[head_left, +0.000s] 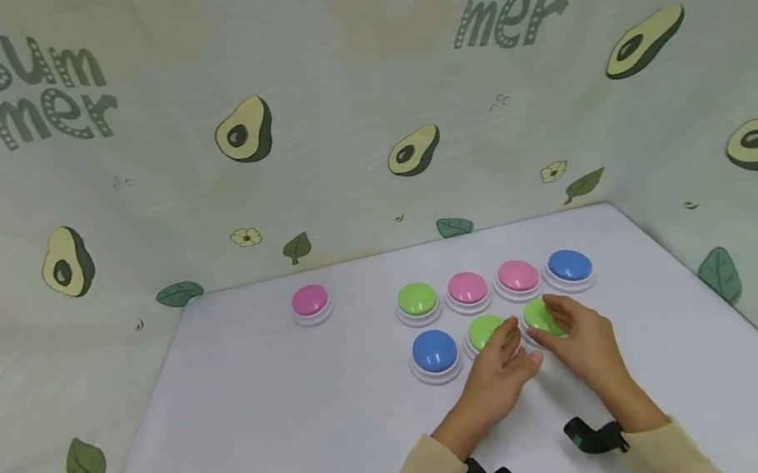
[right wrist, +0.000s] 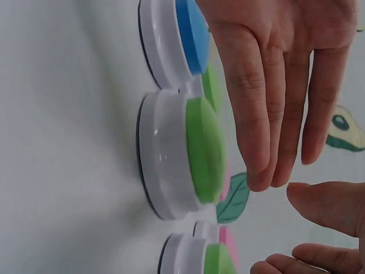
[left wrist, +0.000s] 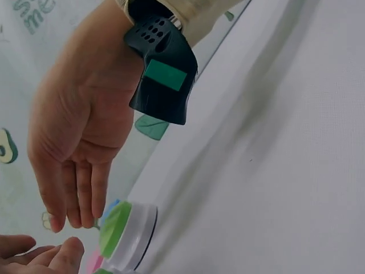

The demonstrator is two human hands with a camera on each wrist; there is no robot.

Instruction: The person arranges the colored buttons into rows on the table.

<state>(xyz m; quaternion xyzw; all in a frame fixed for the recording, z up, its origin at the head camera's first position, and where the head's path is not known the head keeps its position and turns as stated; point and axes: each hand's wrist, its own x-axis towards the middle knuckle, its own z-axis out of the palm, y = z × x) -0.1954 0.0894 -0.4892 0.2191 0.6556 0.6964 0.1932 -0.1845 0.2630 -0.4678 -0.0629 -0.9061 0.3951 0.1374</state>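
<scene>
My left hand point(head_left: 495, 377) hovers over the front row of round push buttons, beside the middle green button point(head_left: 482, 329) and partly covering it. Its fingers are extended and hold nothing in the right wrist view. Facing it, my right hand point(head_left: 588, 343) is above the right green button point(head_left: 537, 315), its thumb and fingers apart. The left wrist view shows that right hand point(left wrist: 82, 120) with long, straight fingers over a green button point(left wrist: 116, 228). A blue button point(head_left: 434, 352) ends the front row at the left. All the buttons have white bases.
Behind stands a row with a green button point(head_left: 416, 299), two pink buttons point(head_left: 468, 288) and a blue button point(head_left: 570, 265). A lone pink button point(head_left: 310, 300) sits farther left on the white table point(head_left: 268, 425). A printed cloth point(head_left: 342, 201) hangs around the table's back and sides.
</scene>
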